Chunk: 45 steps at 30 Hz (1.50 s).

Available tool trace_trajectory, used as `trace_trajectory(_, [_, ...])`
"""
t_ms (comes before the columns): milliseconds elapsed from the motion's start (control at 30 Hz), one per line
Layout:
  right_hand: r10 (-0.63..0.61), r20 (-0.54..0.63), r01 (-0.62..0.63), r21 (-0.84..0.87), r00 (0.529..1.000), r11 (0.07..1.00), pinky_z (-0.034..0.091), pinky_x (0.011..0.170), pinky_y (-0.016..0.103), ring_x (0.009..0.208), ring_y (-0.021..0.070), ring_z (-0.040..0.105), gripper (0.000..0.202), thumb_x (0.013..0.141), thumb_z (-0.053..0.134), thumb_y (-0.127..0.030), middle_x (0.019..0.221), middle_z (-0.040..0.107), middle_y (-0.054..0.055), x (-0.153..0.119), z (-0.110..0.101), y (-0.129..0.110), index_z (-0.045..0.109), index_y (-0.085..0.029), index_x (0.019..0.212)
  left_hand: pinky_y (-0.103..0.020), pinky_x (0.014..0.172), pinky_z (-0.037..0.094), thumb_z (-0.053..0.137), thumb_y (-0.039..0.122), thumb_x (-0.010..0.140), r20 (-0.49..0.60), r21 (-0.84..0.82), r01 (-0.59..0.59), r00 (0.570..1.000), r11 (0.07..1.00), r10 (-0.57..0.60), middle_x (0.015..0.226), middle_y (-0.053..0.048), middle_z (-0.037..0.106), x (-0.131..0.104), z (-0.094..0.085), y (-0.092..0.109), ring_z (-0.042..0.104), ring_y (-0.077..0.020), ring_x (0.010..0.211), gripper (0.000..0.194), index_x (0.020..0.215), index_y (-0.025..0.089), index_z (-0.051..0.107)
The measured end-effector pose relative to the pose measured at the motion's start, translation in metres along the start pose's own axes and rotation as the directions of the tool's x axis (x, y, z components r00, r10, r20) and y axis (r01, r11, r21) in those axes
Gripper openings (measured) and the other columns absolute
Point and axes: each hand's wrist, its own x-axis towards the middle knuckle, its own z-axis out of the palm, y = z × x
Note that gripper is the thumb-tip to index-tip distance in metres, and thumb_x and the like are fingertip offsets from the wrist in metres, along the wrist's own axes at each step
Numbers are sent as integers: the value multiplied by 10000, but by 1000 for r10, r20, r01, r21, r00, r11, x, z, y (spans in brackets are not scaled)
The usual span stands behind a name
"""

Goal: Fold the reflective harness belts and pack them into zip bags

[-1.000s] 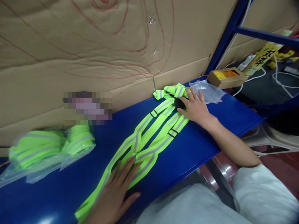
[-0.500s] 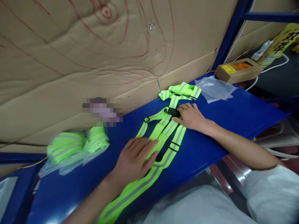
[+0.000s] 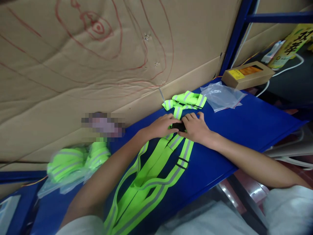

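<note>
A neon-green reflective harness (image 3: 156,161) with grey stripes lies stretched along the blue table, its far end bunched up near the cardboard wall. Across its straps sits a black buckle (image 3: 178,126). From the left, my left hand (image 3: 163,126) grips the buckle between thumb and fingers. My right hand (image 3: 195,126) closes on the buckle's other side, thumb below and fingers above. Parts of the buckle are hidden under the fingers. Nearer to me, a black strap slider (image 3: 182,163) sits on the right-hand strap.
Packed green reflective straps (image 3: 67,163) in clear bags lie at the left. Clear plastic bags (image 3: 222,95) rest on the table (image 3: 259,114) at the right, by a cardboard box (image 3: 248,75). A cardboard wall (image 3: 127,65) borders the back; a blue post (image 3: 233,39) rises at the right.
My left hand has moved from the lower straps up and away from me to the black buckle. My right hand stays at the buckle. The view has shifted slightly.
</note>
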Motion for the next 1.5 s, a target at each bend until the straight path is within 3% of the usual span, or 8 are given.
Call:
trace_trajectory(400, [38,127,-40,11,991,999,305,954,461,1160,372,521,549,925,647,-569,1217,641,203,7,-11,1,627,-82,1177,-386,934,441,659,262,933,74,248,-137,990,959,123,1154,-106,658,16,3,10,620,-271,1104,255,1166,168,702])
trace_trajectory(667, [-56,-12,56,-57,998,997,304,946,459,1146,376,566,528,923,633,-540,1191,664,194,1,-10,-3,645,-78,1179,-463,1062,467,690,296,922,-83,286,-131,984,949,160,1430,-150,530,-10,5,3,561,-321,1308,368,1272,201,628])
trace_trajectory(867, [-115,-55,113,-40,992,993,349,923,444,1125,363,607,508,932,619,-511,1169,671,167,-6,-19,-8,633,-85,1209,-409,1049,525,709,245,924,-144,188,-131,977,973,159,1406,-120,529,-25,-2,2,577,-273,1291,346,1254,233,606])
trace_trajectory(1067, [-115,-82,114,-9,990,993,426,930,450,1115,368,634,487,911,642,-504,1172,668,172,-8,-24,-5,640,-97,1179,-384,952,546,673,159,920,-106,355,-83,986,931,128,1297,-95,606,-29,-15,16,608,-277,1211,354,1252,241,582])
trace_trajectory(1167, [-113,-69,121,110,991,987,481,877,420,1016,330,664,480,876,664,-480,1153,676,163,-5,-24,9,643,-113,1184,-412,955,548,599,212,973,-161,327,67,987,943,-15,1268,-130,621,-39,-23,12,623,-297,1198,284,1253,191,558])
trace_trajectory(1233, [-122,-100,143,238,987,961,505,868,403,981,301,668,463,839,691,-458,1135,686,143,-1,-27,21,650,-135,1167,-433,1015,536,521,295,1030,-251,178,175,960,968,-127,1291,-143,624,-53,-31,3,623,-287,1229,290,1292,172,527])
trace_trajectory(1333, [-90,-246,193,433,965,881,516,859,380,939,252,667,353,849,653,-365,1063,709,102,2,-38,37,668,-159,1136,-418,1082,520,447,436,1070,-424,-84,185,882,979,-203,1340,-133,628,-84,-49,-9,625,-237,1243,435,1421,180,466])
trace_trajectory(1500, [91,-518,291,608,850,739,507,795,317,869,171,664,243,938,561,-209,1028,743,85,-5,-62,52,728,-166,1110,-427,1098,524,487,594,1042,-657,-211,295,663,932,-359,1215,-50,738,-150,-84,-8,668,-194,1066,523,1354,211,661])
